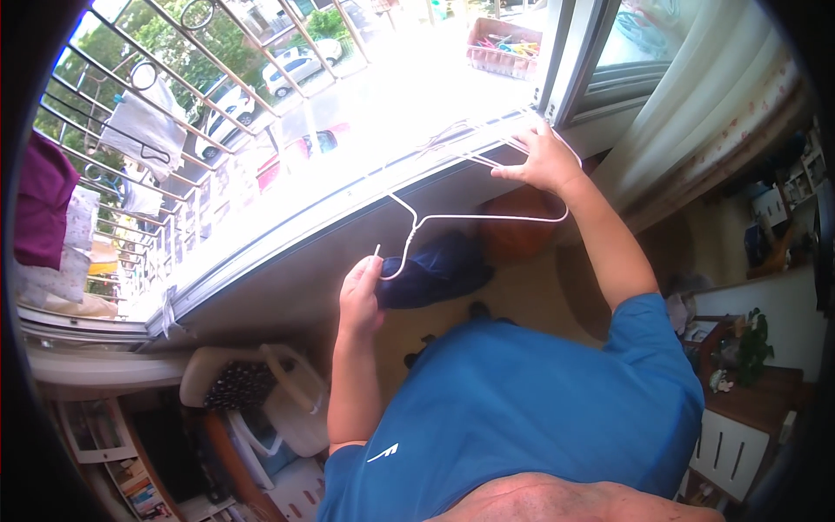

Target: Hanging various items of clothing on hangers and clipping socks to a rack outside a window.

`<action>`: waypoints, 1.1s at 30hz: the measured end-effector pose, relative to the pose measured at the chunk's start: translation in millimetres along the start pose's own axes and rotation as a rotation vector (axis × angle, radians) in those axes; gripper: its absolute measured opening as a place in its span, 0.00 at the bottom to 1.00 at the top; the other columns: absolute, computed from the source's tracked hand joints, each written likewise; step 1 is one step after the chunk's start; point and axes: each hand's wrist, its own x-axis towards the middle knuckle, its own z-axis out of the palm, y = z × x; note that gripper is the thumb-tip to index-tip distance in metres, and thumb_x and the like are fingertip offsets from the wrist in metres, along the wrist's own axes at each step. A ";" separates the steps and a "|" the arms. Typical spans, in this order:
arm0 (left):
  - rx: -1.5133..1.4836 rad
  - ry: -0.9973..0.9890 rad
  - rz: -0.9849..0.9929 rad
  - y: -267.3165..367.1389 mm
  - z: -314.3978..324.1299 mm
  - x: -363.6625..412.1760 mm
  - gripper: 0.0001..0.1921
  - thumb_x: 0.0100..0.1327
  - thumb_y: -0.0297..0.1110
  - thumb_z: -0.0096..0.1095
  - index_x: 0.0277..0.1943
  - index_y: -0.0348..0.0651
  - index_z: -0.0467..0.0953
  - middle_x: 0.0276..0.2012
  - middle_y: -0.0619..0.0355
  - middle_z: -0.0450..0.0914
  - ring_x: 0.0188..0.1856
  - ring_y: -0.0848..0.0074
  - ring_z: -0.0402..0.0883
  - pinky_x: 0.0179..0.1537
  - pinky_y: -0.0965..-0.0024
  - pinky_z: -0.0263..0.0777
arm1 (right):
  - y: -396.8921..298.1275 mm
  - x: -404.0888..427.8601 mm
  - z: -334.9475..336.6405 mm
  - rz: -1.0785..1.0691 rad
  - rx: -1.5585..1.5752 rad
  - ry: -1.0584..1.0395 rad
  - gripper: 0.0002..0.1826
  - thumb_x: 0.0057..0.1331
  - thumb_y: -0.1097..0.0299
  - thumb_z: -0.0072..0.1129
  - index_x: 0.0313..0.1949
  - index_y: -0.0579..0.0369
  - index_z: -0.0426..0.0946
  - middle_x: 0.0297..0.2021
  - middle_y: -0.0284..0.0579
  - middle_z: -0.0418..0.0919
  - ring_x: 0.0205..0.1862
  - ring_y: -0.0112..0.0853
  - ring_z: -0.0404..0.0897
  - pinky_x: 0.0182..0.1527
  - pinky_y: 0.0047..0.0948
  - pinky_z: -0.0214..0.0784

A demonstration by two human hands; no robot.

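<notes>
My left hand grips the hook of a white wire clothes hanger between thumb and fingers. The hanger's twisted neck is in front of that hand, and one shoulder runs right to a bend beside my right wrist. Its other shoulder fades into glare at the window sill. My right hand reaches over the sill's right end with thumb and fingers spread. More thin white wire hangers lie at its fingertips. Bright light hides whether it grips any of them.
Beyond the window track stands a metal window grille with laundry on its left. A pink basket of clothes pegs sits outside at right. A dark blue bundle lies below the sill. A chair stands left, a curtain right.
</notes>
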 end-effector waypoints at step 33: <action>0.025 0.245 0.228 15.6 -5.2 -19.7 0.11 0.75 0.32 0.50 0.41 0.34 0.76 0.35 0.53 0.82 0.35 0.73 0.83 0.40 0.70 0.79 | 14.3 -19.0 -0.8 -0.063 0.072 0.202 0.34 0.53 0.44 0.72 0.53 0.54 0.77 0.63 0.57 0.68 0.64 0.48 0.71 0.65 0.42 0.64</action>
